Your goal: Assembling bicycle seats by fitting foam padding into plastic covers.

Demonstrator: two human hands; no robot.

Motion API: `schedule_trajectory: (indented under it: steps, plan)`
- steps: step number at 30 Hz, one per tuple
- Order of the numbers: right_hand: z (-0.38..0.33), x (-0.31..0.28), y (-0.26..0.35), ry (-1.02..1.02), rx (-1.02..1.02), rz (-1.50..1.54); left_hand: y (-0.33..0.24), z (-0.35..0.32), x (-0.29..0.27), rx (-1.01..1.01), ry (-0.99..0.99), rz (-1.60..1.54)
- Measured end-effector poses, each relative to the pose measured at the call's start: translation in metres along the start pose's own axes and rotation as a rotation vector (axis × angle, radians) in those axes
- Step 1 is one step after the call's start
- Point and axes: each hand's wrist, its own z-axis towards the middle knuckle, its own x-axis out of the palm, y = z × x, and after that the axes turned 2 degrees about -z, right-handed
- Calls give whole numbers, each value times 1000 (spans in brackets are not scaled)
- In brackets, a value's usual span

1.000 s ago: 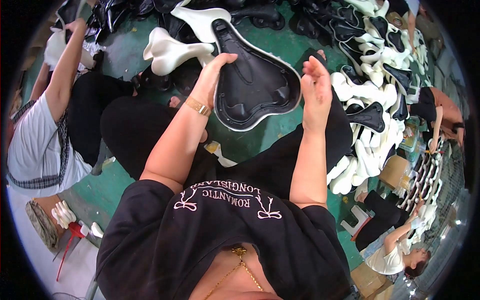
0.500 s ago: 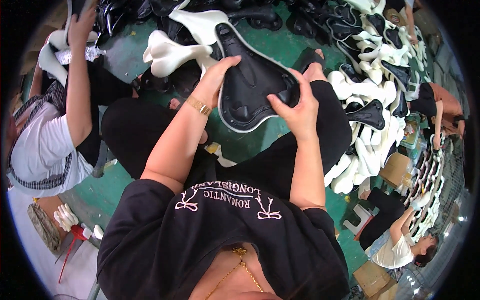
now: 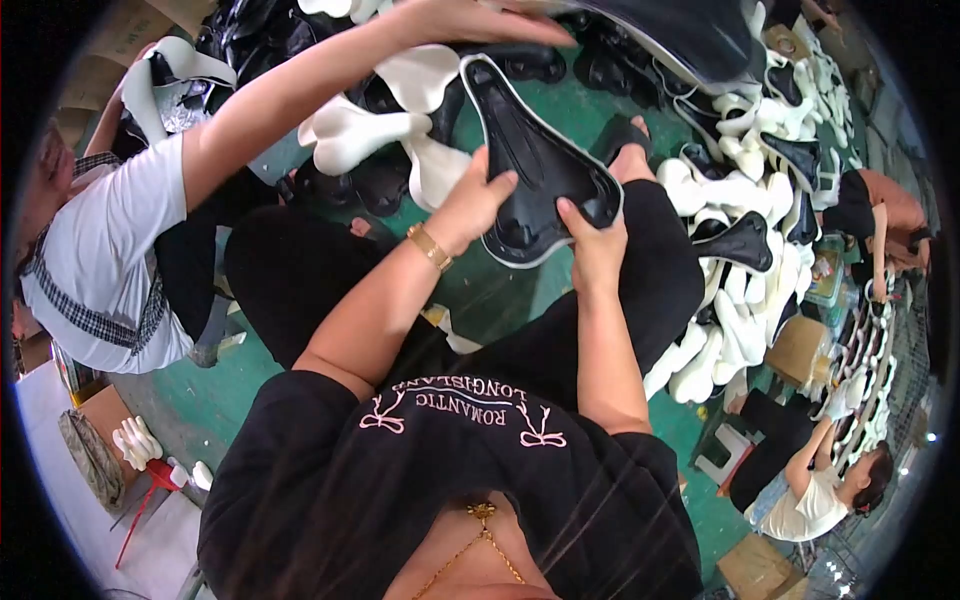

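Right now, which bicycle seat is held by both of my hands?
The black, white-rimmed seat between your left hand and right hand, hollow side facing you. Your hands grip only this one; the pile at right lies apart.

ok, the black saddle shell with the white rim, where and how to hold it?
Probably by both side edges toward its wide end, coming from the wearer's side: on the black saddle shell that end faces the body, the narrow nose points away. The hollow face is turned up, so thumbs can hook over the rim onto it, as left grip and right grip do.
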Motion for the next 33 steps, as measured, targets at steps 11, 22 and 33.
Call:
schedule_trajectory:
  steps: [11, 22, 33]
  plan:
    - [-69, -66, 68, 292, 170, -28, -34, 7, -7, 216, -39, -273]
    - [-67, -319, 60, -489, -154, 584, -6, 4, 24, -261, 307, 213]
    - [52, -229, -115, -453, -414, -1458, 5, 9, -1, -447, 190, 237]
